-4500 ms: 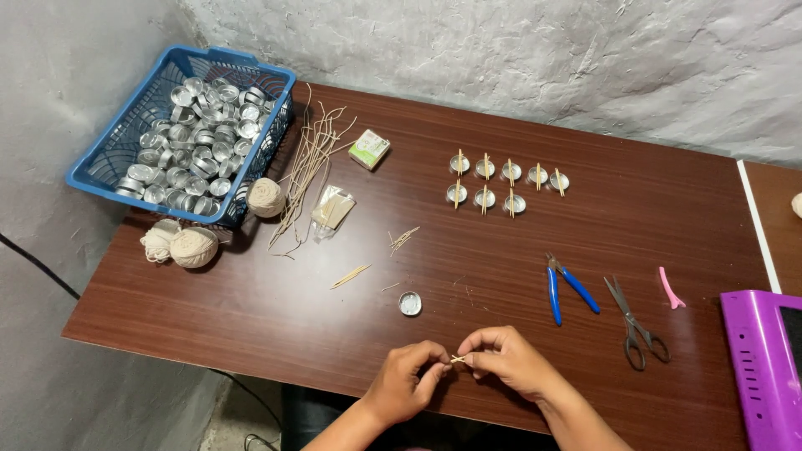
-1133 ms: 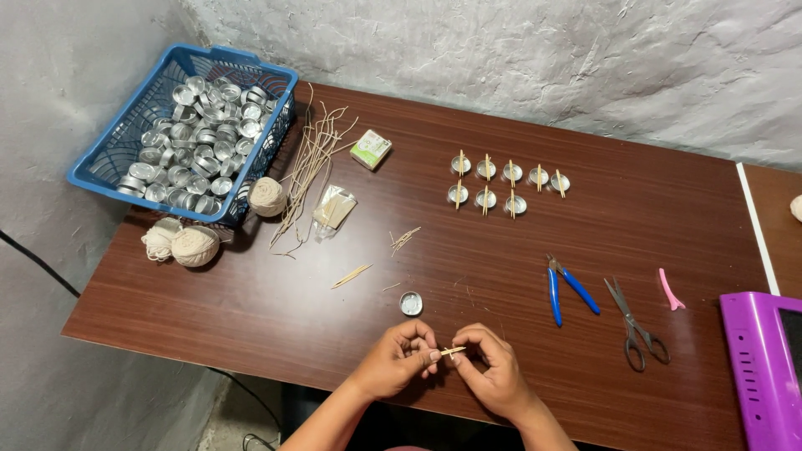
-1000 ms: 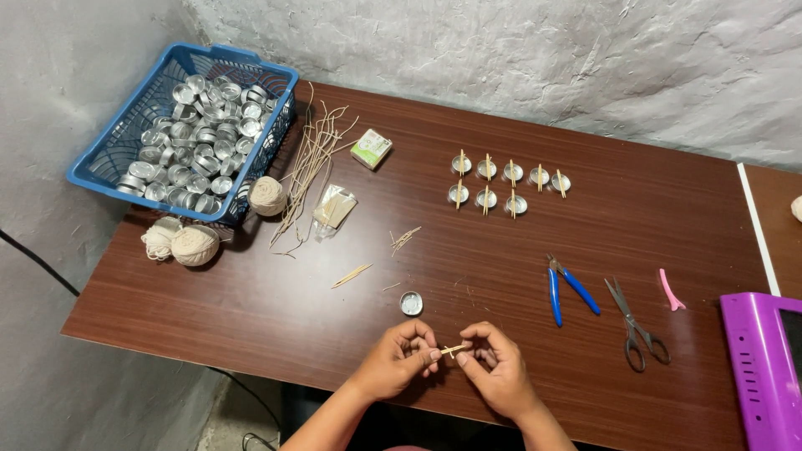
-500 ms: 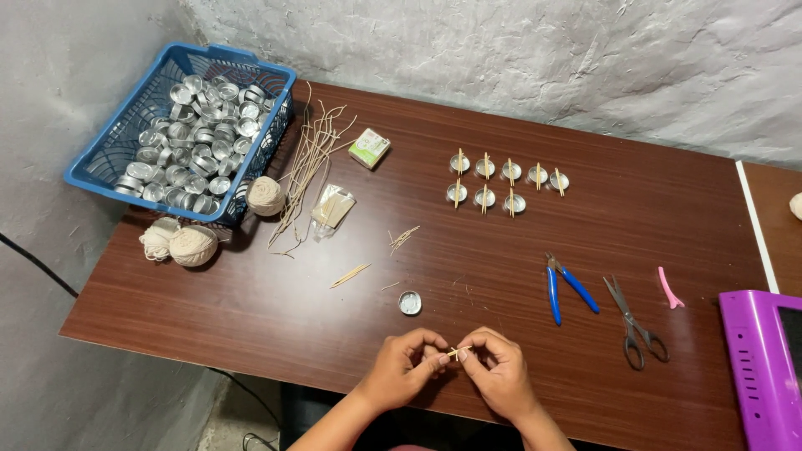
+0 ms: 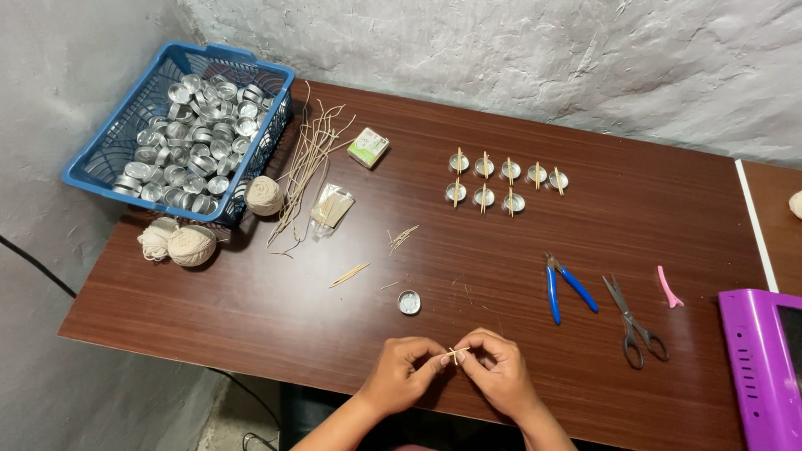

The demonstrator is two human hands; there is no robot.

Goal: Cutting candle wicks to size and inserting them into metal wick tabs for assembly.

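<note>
My left hand and my right hand meet near the table's front edge, fingertips pinched together on a small pale stick piece. Just beyond them lies one small metal cup. Farther back, two rows of several metal cups with sticks across them stand on the brown table. A few loose sticks lie left of the single cup.
A blue basket full of metal cups sits at the back left, with balls of twine and a bundle of wick strands beside it. Blue-handled pliers, scissors, a pink clip and a purple device lie right.
My hands have stayed at the front edge and worked the small stick; the fingertips have closed nearer together than a second ago. Nothing else on the table moved.
</note>
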